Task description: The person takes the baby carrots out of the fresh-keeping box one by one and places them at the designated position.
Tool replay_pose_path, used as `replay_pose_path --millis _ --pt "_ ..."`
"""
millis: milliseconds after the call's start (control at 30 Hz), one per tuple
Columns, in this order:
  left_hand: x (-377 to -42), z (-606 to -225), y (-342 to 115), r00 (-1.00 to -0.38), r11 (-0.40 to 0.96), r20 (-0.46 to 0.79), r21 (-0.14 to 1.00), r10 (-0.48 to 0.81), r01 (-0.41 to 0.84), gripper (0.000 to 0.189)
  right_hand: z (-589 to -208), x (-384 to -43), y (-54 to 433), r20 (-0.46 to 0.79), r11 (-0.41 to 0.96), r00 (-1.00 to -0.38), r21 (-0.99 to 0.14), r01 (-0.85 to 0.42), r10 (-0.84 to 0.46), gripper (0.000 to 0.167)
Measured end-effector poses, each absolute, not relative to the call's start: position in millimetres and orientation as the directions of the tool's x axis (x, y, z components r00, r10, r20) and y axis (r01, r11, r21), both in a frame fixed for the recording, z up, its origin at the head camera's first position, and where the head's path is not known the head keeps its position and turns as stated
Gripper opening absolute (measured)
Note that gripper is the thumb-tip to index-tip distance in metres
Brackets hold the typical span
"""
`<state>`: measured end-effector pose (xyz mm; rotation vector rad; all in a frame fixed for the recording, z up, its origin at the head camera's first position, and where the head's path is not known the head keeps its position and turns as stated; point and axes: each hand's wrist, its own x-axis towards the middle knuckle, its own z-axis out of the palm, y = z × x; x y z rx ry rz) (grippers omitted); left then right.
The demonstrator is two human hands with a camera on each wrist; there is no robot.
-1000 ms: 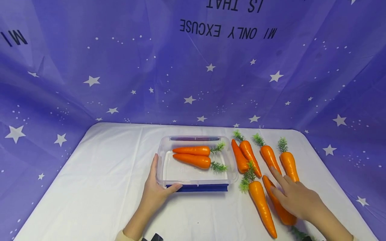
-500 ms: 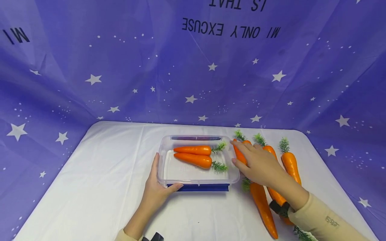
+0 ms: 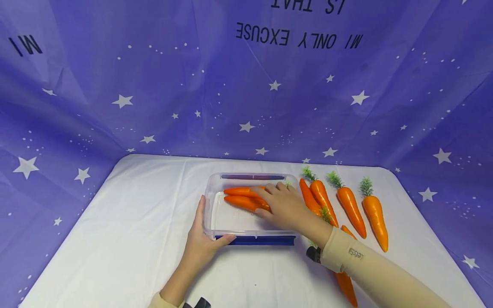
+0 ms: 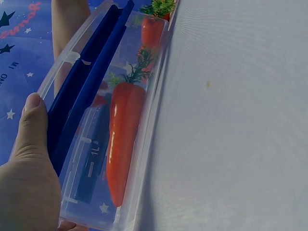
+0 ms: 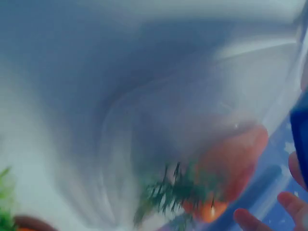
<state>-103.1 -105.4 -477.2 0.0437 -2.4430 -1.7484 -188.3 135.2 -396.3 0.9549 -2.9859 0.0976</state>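
My left hand [image 3: 202, 241] holds a clear plastic food container [image 3: 221, 225] at its left front corner, the thumb over the front rim beside a blue latch [image 3: 262, 240]. Inside lie two orange carrots with green tops, a rear carrot [image 3: 238, 191] and a front carrot [image 3: 239, 202], points facing left. My right hand [image 3: 285, 207] reaches over the container's right side, fingers spread above the thick ends of both carrots and partly hiding them. Fingertips [image 5: 248, 221] appear apart from the blurred carrots in the right wrist view; whether others touch them is hidden.
Several more carrots lie right of the container, among them a middle carrot [image 3: 350, 211] and a far-right carrot [image 3: 375, 220]. The right sleeve [image 3: 369, 265] covers parts of others. A purple star-printed cloth [image 3: 192, 85] rises behind the white table [image 3: 115, 231].
My right hand has moved left from the loose carrots at the right, across the container's right edge, to above the two carrots inside. The left hand keeps its hold on the container.
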Motion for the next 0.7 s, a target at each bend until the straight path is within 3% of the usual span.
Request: replay_pose_path --millis 467,700 --pt "-102 -478 -106 -0.99 0.324 0.097 0.944 -0.101 0.059 0.126 -414 -193 110 0.044 0.764 -0.776 -0.148 -0.628 -0.629 0.06" --pt "-102 -476 -106 -0.99 0.329 0.096 0.943 -0.099 0.059 0.126 -420 -198 105 -0.028 0.773 -0.774 -0.092 -0.628 -0.632 0.069"
